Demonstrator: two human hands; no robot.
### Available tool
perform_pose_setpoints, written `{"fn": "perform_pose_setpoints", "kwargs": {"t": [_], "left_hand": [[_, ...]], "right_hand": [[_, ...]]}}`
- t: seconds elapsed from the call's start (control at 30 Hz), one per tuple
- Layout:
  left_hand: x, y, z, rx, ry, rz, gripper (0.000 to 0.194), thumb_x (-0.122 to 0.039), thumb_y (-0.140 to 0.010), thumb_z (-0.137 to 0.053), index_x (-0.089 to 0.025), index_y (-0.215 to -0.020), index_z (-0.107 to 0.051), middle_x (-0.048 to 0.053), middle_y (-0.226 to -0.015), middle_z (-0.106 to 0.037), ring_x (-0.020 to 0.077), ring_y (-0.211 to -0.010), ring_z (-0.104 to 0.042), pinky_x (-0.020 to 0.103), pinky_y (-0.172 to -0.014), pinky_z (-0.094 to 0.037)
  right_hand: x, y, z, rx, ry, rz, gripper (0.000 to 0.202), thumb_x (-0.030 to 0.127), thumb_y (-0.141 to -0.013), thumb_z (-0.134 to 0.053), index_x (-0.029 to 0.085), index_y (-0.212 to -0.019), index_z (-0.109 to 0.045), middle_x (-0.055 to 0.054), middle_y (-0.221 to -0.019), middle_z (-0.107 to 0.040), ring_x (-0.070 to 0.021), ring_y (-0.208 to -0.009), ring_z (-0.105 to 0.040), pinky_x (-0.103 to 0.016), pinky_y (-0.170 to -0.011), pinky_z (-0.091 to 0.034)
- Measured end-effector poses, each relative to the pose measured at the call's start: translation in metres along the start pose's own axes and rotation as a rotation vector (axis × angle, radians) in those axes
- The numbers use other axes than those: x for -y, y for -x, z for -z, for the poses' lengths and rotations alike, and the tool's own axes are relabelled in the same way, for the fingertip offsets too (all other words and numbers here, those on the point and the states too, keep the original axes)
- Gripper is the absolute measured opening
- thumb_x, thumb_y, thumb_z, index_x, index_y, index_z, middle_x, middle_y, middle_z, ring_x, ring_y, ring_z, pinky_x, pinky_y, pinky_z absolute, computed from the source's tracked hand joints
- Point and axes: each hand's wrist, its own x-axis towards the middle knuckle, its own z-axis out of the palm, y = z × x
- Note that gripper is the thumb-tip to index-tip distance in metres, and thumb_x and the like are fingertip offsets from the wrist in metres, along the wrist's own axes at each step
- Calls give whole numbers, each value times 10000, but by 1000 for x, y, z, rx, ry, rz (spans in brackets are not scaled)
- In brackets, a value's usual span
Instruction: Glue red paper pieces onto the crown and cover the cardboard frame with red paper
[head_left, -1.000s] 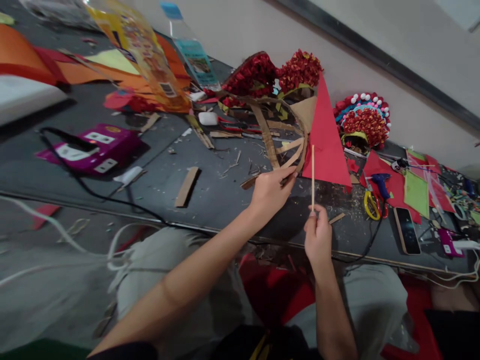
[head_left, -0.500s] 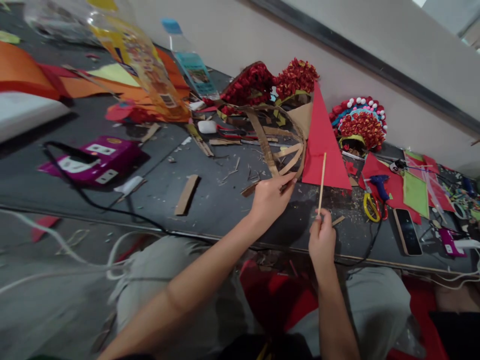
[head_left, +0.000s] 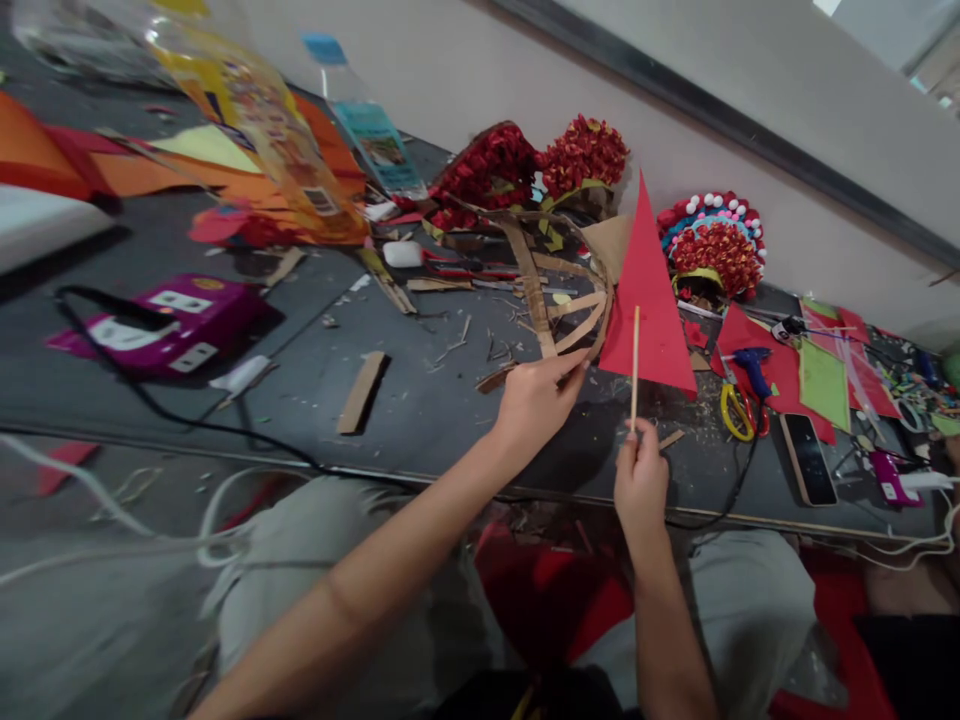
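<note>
Cardboard frame [head_left: 533, 290] pinched in my left hand [head_left: 534, 405] mid-picture, my right hand [head_left: 642, 478] grips a slender stick [head_left: 635, 365], seemingly a positioning step calling next for steadiness.

A phone [head_left: 808, 460] lies on the table [head_left: 435, 410]; a blue-capped bottle [head_left: 373, 135] stands beside a yellow bottle [head_left: 262, 125].

The frame [head_left: 534, 295] is of matt brown cardboard strips, rough along the edges; the stick [head_left: 635, 370] looks like smooth, pale, bare wood. The red sheet [head_left: 645, 300] seems to be flat, matt paper. The desk [head_left: 435, 400] is dark and dull, its top gritty. Glossy purple plastic makes up the extension socket [head_left: 225, 310], clear shiny plastic the blue-capped bottle [head_left: 373, 140]. The phone [head_left: 810, 460] has a slick, glassy screen; the trousers [head_left: 292, 550] are matt cloth.
</note>
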Motion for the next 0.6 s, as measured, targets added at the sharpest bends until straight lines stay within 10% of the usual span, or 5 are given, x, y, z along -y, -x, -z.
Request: {"fn": "perform_pose_setpoints", "kwargs": {"t": [0.6], "left_hand": [[-3, 2, 0, 2, -32, -65, 264, -204, -880, -518, -158, -1018, -739, 87, -924, -752, 215, -760, -734, 256, -664, -567]], "right_hand": [[-12, -8, 6, -140, -13, -48, 379, 378, -893, -324, 155, -1074, -572, 21, -513, -542, -151, -430, -524, -229, -471, -324]]}}
